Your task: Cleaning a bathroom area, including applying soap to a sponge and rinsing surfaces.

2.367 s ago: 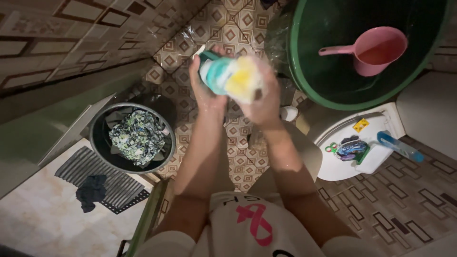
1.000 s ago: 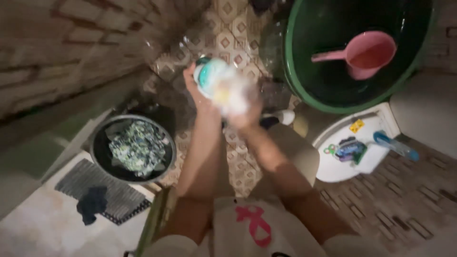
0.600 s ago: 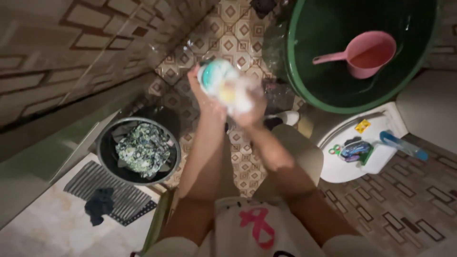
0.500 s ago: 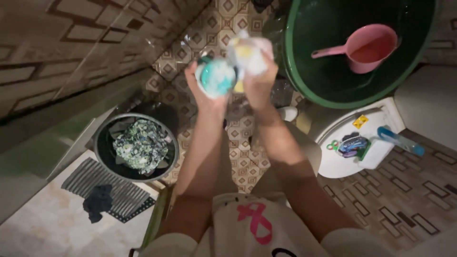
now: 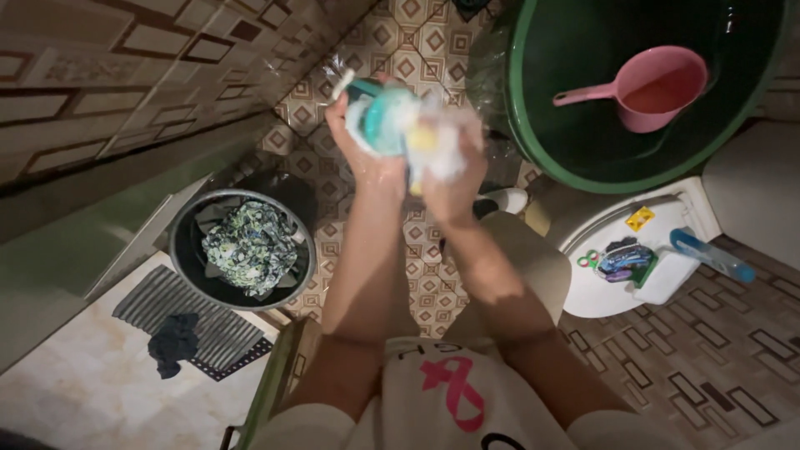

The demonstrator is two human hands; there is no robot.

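A small tiled washroom seen from above, its floor [image 5: 429, 275] patterned in brown and cream diamonds. Nearest on the left lies a striped grey mat [image 5: 196, 321] with a dark rag [image 5: 172, 343] on it, and just beyond it a dark round basin [image 5: 242, 248] holds a crumpled green-patterned cloth [image 5: 247, 246]. To the right, a white lid-like surface [image 5: 621, 267] carries small clutter and a blue-handled brush [image 5: 711, 256].

Farther out, both hands are raised together over the floor. The left hand [image 5: 360, 146] wraps around a teal and white object [image 5: 385, 123], its grip closed about the rounded body. The right hand [image 5: 454, 179] presses a soapy yellow sponge [image 5: 433, 143] against that object, fingers curled over the sponge and holding it fast.

Skin and object look wet and foamy — so the teal piece is likely slippery, light and rigid, best held round its widest part with the palm behind it. The sponge is soft and should squash under any squeeze.

Farthest right sits a large green tub [image 5: 642, 92] with a pink dipper [image 5: 654, 87] inside.
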